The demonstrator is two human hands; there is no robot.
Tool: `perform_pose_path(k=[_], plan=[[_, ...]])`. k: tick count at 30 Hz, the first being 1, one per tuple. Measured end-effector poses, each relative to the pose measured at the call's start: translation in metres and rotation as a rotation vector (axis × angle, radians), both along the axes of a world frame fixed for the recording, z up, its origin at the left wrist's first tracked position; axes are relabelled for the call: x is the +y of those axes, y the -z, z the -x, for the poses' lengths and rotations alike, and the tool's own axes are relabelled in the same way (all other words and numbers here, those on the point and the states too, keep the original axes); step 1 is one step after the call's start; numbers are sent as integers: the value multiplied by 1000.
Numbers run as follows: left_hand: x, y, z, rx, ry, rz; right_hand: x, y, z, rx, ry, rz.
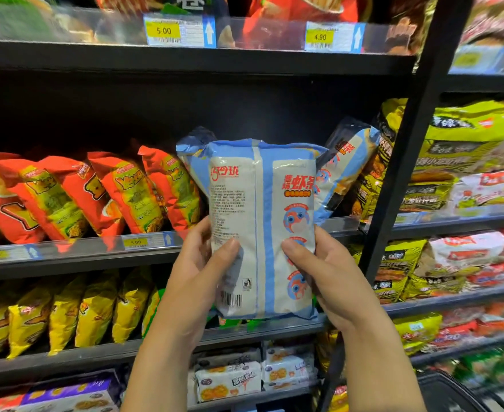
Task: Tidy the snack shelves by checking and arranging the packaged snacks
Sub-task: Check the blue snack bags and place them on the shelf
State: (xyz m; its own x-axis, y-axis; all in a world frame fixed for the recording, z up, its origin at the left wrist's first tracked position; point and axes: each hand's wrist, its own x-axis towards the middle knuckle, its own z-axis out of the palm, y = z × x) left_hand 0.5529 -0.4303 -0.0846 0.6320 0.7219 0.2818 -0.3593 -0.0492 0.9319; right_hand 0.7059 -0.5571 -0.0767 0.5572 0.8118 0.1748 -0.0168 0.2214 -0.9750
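A blue and white snack bag [259, 215] is held upright in front of the middle shelf, its back side with printed text and a barcode facing me. My left hand [203, 263] grips its lower left edge, thumb on the back panel. On the lower right edge sits my right hand [319, 272], thumb pressed near the red and blue fish pictures. Two more bags of the same kind [346, 171] lean on the shelf behind and to the right.
Red and yellow snack bags [96, 194] lean in a row on the middle shelf [102, 257] at left. Yellow bags [66, 313] fill the shelf below. A black upright post [414, 138] divides off the right-hand shelves of yellow-green and white packs. Price tags line the shelf edges.
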Motion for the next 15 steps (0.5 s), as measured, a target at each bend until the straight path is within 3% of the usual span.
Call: perform_pose_path(k=[4,9,12,15], plan=[[4,-1,-12,60,116,-38,-2,3,-22,-17,-29,-9],[5,-12,-49,33,69,-43,7,-3,-54,35,-52,-74],[7,-19,-63,27,-1,-20,17,-7,-64,35,-23,-82],[17,-30,-96,41,-180,-52,26,-10,-90,4,177,-50]])
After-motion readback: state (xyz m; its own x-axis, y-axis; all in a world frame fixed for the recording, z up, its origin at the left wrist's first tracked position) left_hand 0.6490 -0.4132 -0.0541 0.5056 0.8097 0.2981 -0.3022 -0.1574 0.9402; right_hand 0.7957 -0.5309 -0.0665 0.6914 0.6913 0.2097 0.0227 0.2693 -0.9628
